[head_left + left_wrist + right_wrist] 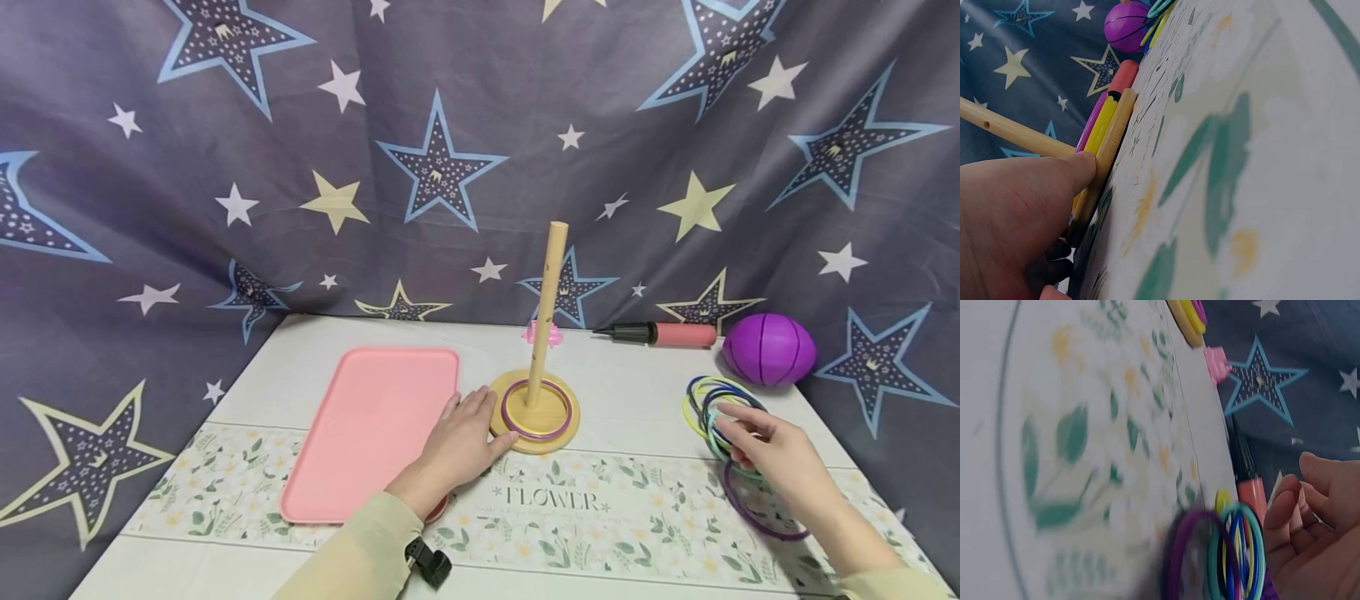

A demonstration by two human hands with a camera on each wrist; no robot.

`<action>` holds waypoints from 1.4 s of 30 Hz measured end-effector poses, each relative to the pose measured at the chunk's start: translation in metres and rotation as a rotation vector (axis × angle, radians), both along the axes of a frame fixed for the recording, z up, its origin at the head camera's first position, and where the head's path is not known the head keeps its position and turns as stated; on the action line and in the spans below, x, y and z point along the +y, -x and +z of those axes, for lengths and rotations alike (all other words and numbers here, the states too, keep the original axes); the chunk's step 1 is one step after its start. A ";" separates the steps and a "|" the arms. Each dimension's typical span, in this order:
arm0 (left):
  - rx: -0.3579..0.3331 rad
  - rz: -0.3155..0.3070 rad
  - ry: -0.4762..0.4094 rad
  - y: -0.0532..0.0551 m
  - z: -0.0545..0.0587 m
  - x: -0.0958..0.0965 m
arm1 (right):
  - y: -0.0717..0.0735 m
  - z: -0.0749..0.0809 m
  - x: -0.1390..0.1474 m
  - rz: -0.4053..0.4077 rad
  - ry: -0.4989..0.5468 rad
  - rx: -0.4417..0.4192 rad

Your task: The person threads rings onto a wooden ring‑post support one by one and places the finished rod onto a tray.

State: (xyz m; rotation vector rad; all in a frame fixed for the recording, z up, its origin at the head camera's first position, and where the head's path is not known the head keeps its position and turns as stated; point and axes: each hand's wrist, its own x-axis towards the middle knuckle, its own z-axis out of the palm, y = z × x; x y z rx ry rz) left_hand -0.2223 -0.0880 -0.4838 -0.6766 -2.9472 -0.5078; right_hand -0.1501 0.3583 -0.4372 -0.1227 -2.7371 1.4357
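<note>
In the head view, a wooden ring-toss stand (548,308) has an upright peg on a round base. A purple ring (567,417) and a yellow ring circle the foot of the peg. My left hand (465,437) grips the left rim of the base, its thumb over the front edge; the thumb (1079,169) shows on the wood in the left wrist view. On the right, my right hand (772,446) is over a pile of coloured rings (701,396). Its fingers (1282,509) are loosely bent with nothing visible between them. A loose purple ring (757,521) lies nearer me.
Left of the stand lies a pink tray (375,417), partly under my left forearm. A red and black hand pump (675,335) and a purple ball (770,350) sit along the back right. A small pink item (553,336) is behind the peg. Star-patterned cloth (450,250) borders the table.
</note>
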 end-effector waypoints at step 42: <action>0.005 -0.013 -0.030 0.000 -0.003 -0.001 | -0.035 -0.040 0.102 -0.218 -0.194 -0.289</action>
